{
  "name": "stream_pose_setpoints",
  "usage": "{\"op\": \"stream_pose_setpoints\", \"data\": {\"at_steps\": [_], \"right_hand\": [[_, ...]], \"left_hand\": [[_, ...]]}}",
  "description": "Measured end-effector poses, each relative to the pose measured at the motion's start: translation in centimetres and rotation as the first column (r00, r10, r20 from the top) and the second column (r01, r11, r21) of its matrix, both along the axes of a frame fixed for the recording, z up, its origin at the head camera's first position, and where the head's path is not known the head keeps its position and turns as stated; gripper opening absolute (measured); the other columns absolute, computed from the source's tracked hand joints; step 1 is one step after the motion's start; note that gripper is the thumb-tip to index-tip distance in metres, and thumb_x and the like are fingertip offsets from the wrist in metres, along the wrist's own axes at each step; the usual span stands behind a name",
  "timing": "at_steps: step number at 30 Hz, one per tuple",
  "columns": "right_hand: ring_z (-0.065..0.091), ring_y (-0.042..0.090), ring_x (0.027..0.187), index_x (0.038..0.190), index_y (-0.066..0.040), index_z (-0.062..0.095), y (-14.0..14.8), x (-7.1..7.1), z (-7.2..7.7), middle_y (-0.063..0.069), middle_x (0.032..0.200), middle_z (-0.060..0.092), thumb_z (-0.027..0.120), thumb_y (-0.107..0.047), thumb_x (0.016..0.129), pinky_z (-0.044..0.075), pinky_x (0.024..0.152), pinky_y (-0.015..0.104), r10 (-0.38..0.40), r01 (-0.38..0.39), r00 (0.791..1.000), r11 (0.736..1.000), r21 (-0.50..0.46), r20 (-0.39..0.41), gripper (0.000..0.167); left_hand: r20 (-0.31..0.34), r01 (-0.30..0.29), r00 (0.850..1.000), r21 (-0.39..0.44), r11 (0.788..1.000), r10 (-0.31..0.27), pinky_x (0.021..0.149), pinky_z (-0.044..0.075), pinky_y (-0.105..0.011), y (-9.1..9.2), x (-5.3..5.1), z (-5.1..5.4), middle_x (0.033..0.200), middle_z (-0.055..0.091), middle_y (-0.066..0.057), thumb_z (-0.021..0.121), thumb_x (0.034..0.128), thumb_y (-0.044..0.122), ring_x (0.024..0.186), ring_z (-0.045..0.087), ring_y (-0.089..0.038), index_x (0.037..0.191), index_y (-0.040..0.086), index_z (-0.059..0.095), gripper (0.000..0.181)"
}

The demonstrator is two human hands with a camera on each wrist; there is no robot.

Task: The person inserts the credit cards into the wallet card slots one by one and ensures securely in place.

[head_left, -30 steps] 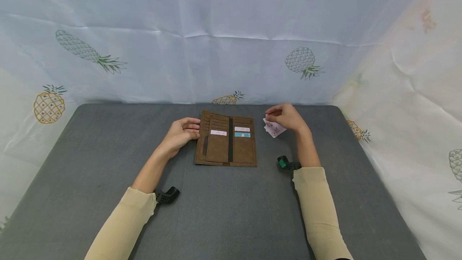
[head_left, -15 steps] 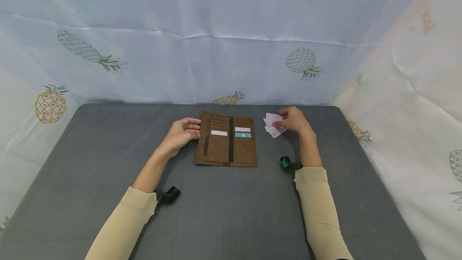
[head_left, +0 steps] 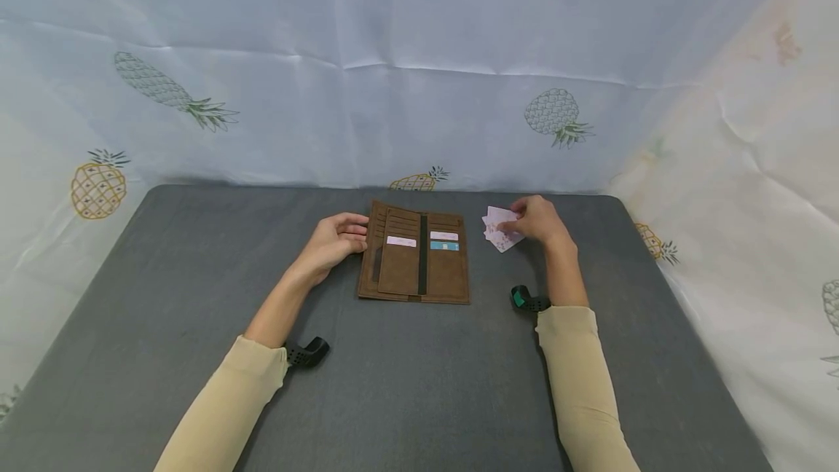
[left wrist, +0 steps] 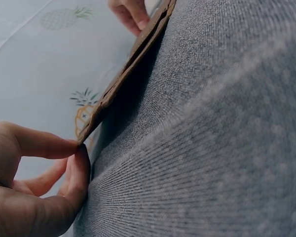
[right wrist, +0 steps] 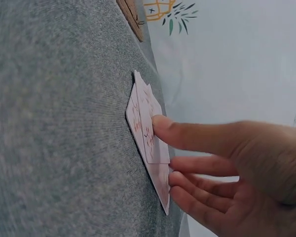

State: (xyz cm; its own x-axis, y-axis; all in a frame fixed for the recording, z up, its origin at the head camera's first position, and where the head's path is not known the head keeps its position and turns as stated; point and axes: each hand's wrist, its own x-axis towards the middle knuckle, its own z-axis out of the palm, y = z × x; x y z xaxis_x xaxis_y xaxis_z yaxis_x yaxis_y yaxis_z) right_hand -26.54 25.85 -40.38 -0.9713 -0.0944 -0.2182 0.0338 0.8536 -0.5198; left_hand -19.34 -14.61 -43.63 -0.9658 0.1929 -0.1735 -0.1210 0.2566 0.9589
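An open brown wallet [head_left: 400, 272] lies on the dark table, with cards in slots on both halves. My left hand [head_left: 331, 245] pinches its left edge between thumb and fingers; in the left wrist view the left hand [left wrist: 39, 182] holds the wallet [left wrist: 123, 74] edge slightly off the cloth. Right of the wallet, several pink-white patterned cards [head_left: 498, 237] lie overlapping. My right hand [head_left: 542, 221] is at their right side. In the right wrist view the right hand [right wrist: 237, 168] has its thumb on the top card [right wrist: 148, 113] and fingertips at the far edge.
Grey cloth covers the table [head_left: 419, 384]. A white curtain [head_left: 419, 115] printed with pineapples hangs behind the table's back edge and along the right. Black wrist mounts stick out from both sleeves, the left one [head_left: 308, 352] and the right one [head_left: 527, 299], above the table.
My right hand has moved right from the cards' upper left to their right side, uncovering more of them. The left hand has stayed on the wallet's edge. The head view has shifted slightly.
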Motion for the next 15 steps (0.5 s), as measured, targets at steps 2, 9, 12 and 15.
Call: {"op": "stream_pose_setpoints", "data": {"at_steps": [2,9,12,15], "right_hand": [[0.066,0.041,0.119,0.141,0.012,0.064,-0.15,0.04,0.22,0.032,0.138,0.067,0.082,-0.023,0.098,0.059,0.104,0.057,-0.011,0.011,1.000,1.000,0.018,0.002,0.059],[0.068,0.042,0.118,0.138,0.010,0.067,-0.22,-0.01,0.09,0.031,0.138,0.069,0.084,-0.024,0.096,0.060,0.103,0.055,-0.037,0.038,0.999,0.998,0.043,-0.014,0.057],[0.064,0.041,0.118,0.140,0.009,0.064,0.20,-0.07,-0.21,0.031,0.138,0.066,0.084,-0.026,0.096,0.058,0.103,0.055,-0.037,0.037,0.999,0.999,0.021,-0.004,0.060],[0.061,0.040,0.118,0.140,0.009,0.061,0.35,-0.07,-0.30,0.030,0.139,0.062,0.083,-0.028,0.097,0.057,0.103,0.055,-0.041,0.041,0.999,0.999,0.007,0.007,0.062]], "left_hand": [[0.005,-0.003,1.000,0.004,1.000,0.003,0.103,0.062,-0.033,0.05,-0.01,-0.06,0.141,0.059,-0.027,0.062,0.1015,-0.007,0.127,0.065,-0.036,0.155,-0.003,0.052,0.055],[0.009,-0.003,1.000,0.013,1.000,0.003,0.105,0.062,-0.038,0.07,-0.01,-0.06,0.141,0.059,-0.028,0.063,0.1009,-0.007,0.129,0.065,-0.040,0.155,-0.003,0.052,0.055],[0.009,-0.008,1.000,0.019,1.000,0.008,0.103,0.062,-0.035,0.12,-0.06,-0.04,0.138,0.059,-0.027,0.063,0.1004,-0.007,0.127,0.065,-0.038,0.154,-0.003,0.053,0.055],[0.008,-0.013,1.000,0.019,1.000,0.013,0.099,0.062,-0.030,0.09,-0.06,-0.09,0.136,0.060,-0.026,0.063,0.1001,-0.008,0.124,0.066,-0.034,0.153,-0.003,0.054,0.054]]}}
